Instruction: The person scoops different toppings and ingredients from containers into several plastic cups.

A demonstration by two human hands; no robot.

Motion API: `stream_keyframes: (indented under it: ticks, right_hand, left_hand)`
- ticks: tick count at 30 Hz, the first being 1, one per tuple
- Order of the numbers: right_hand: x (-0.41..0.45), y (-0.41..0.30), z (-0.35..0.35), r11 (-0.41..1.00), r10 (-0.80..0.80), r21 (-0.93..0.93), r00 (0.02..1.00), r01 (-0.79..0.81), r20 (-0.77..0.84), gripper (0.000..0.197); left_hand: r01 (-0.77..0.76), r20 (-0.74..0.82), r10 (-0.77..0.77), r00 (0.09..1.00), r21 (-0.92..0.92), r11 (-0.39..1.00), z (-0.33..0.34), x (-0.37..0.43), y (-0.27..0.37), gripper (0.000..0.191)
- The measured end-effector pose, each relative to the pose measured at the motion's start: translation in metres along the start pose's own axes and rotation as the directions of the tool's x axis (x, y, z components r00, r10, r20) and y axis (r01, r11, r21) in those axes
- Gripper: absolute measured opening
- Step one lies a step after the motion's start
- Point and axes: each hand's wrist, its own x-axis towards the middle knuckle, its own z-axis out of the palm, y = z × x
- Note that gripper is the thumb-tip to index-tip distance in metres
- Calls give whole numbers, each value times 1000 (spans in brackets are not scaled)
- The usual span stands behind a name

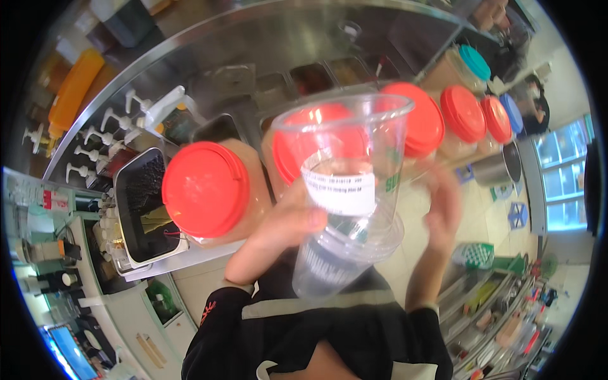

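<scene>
My left hand (300, 213) grips a clear plastic cup (387, 142) by its side, thumb towards me. A white printed label (339, 192) is stuck on that cup. Its lower end sits in a second clear cup (327, 270), which bears printing and tilts down towards my chest. My right hand (441, 202) is raised to the right of the cups, apart from them; it is motion-blurred and appears to hold nothing, fingers apart. Just beyond the cups are large tubs with red lids. One red lid (206, 190) lies left of my left hand, and another (413, 118) shows behind the cup's rim.
On the left stand a dark-filled rectangular container (145, 209) and several white pump dispensers (114, 121). Steel ingredient pans (311, 78) are set into the counter beyond the tubs. Several shelves with utensils (489, 308) are at lower right. A person (536, 104) stands far right.
</scene>
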Motion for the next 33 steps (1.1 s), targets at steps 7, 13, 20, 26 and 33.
stream_keyframes:
  ticks: [7, 13, 20, 26, 33]
  right_hand:
    - [85, -26, 45, 960, -223, 243, 910, 142, 350, 57]
    - [65, -23, 71, 953, -297, 214, 808, 216, 509, 33]
    - [72, -39, 68, 985, -123, 164, 889, 55, 441, 13]
    - [87, -32, 62, 948, -249, 279, 901, 152, 355, 12]
    - [84, -33, 60, 952, -214, 302, 827, 57, 519, 20]
  left_hand:
    - [-189, -212, 124, 969, -326, 926, -35, -5, -63, 87]
    - [-284, -301, 173, 938, -382, 880, -37, -27, -76, 87]
    - [-337, -339, 209, 917, -379, 862, -40, -28, -78, 87]
    - [-367, -356, 240, 903, -351, 861, -44, -24, -75, 88]
    - [-406, -377, 275, 885, -334, 851, -46, -24, -74, 88]
